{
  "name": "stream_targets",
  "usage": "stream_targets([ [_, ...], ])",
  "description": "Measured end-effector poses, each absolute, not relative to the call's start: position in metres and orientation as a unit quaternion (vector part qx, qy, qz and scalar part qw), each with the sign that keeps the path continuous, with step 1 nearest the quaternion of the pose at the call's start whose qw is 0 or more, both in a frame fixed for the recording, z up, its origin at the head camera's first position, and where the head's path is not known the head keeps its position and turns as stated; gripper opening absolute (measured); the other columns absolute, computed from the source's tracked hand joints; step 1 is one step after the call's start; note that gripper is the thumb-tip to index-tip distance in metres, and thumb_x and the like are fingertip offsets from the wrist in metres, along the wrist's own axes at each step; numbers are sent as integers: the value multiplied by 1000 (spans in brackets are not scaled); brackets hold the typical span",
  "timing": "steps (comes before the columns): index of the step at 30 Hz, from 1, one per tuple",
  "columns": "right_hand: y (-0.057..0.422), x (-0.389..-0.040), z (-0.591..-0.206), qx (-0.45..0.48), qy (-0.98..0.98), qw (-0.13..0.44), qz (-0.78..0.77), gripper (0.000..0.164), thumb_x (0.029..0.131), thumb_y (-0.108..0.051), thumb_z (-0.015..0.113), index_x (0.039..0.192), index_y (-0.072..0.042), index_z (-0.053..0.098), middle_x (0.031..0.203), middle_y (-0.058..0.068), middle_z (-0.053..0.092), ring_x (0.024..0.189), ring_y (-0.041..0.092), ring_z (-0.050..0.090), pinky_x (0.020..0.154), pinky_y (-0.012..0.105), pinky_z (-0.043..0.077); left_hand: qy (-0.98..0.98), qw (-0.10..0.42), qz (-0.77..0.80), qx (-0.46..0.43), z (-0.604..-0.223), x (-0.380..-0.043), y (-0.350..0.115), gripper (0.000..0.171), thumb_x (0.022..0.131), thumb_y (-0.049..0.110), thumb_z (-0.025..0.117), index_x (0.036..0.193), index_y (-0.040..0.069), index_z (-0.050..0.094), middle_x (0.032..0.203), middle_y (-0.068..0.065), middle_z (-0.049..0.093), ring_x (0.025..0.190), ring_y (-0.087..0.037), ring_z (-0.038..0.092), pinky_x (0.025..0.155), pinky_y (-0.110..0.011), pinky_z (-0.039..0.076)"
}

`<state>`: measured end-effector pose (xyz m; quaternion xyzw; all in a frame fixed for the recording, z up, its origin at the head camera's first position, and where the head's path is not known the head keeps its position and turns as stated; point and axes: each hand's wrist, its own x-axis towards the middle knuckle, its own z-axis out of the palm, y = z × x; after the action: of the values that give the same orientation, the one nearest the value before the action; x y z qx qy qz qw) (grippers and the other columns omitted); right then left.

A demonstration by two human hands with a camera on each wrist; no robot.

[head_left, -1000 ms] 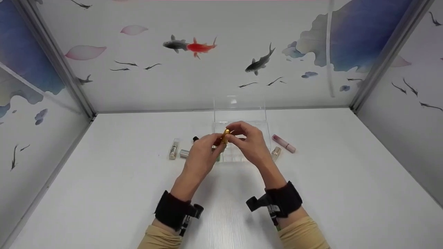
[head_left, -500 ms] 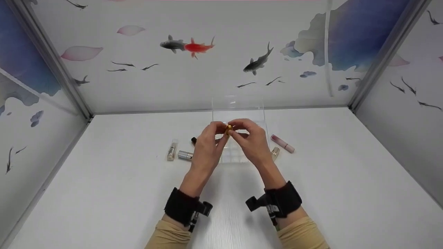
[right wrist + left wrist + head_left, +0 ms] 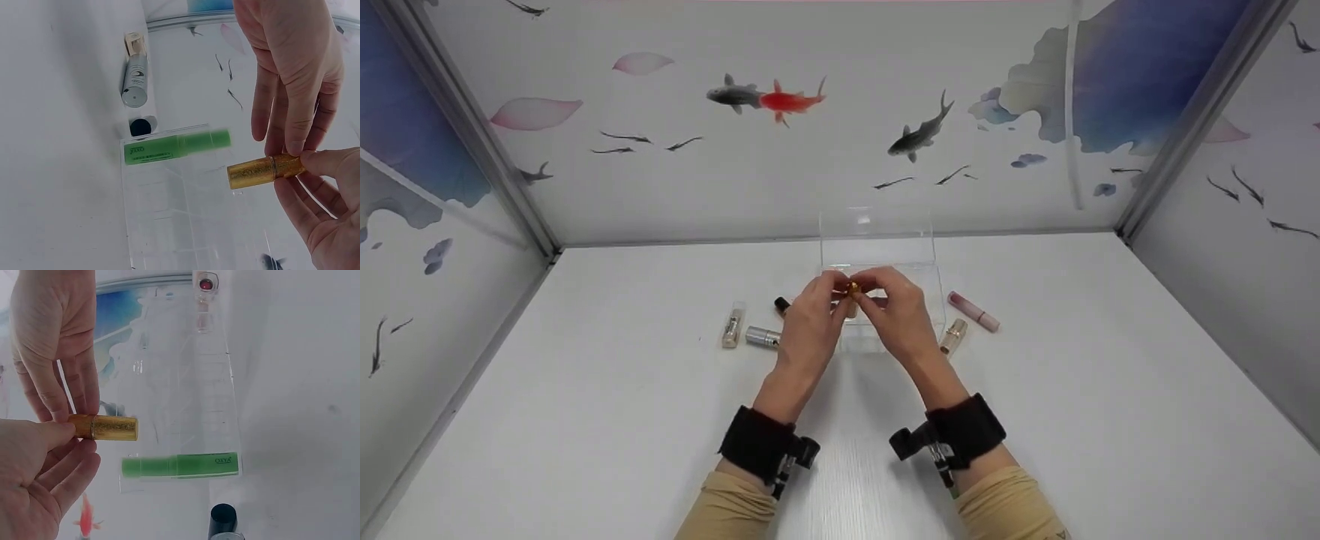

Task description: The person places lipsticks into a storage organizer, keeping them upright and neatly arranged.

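Note:
A gold lipstick tube [image 3: 115, 428] with a seam ring round its middle is held up over a clear plastic box [image 3: 877, 343]. My left hand [image 3: 810, 326] pinches one end of it between thumb and fingers. From the other side my right hand [image 3: 896, 322] pinches the same end, its fingertips meeting those of the left. The tube's other end sticks out free in both wrist views. Inside the box, along its left side, lies a green tube [image 3: 180, 466] with dark lettering; in the head view my left hand hides it.
The box's clear lid [image 3: 877, 225] stands up at the back. Left of the box lie a silver tube [image 3: 763, 337], a black-capped tube [image 3: 782, 305] and a clear tube [image 3: 732, 325]. To its right are a pink tube [image 3: 973, 311] and a gold-collared clear tube [image 3: 953, 337].
My left hand has shifted right and forward, closer to the right hand. The gold lipstick tube has turned in the fingers, its free end now pointing down toward the box.

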<state>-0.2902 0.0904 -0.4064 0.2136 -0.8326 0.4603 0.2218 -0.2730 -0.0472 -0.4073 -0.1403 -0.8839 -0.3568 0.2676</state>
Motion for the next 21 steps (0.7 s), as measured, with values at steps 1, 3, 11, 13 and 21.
stream_targets([
  [1,91,-291,-408,211,-836,221,456,22,90,-2,71,111,-7,70,108,9,71,100,21,71,83,30,61,-888,269,-346,-139,-408,-273,-47,21,94,12,69,112,7,61,107,-9,71,99,-19,73,83,-26,60],
  [3,90,-291,-410,210,-839,222,450,21,90,-2,71,111,-6,71,107,9,72,99,21,71,83,31,61,-896,274,-323,-136,-411,-274,-47,21,93,13,69,112,8,62,106,-8,73,97,-18,74,80,-27,60],
  [11,90,-293,-416,204,-857,208,426,20,91,-3,70,110,-6,71,107,10,72,98,23,70,85,33,61,-904,315,-258,-130,-417,-275,-48,18,90,17,74,105,11,65,97,-4,78,82,-19,74,71,-29,60],
  [13,90,-292,-416,201,-863,200,418,20,91,-3,70,110,-6,71,107,11,72,99,23,70,86,33,61,-903,323,-249,-132,-418,-275,-48,17,89,16,75,102,11,67,94,-4,78,81,-19,74,72,-30,59],
  [21,89,-292,-419,195,-880,184,391,16,91,-3,70,106,-5,71,104,12,73,96,23,71,84,35,61,-913,333,-195,-134,-426,-278,-46,17,85,16,79,97,13,68,89,0,76,89,-17,72,84,-37,58],
])
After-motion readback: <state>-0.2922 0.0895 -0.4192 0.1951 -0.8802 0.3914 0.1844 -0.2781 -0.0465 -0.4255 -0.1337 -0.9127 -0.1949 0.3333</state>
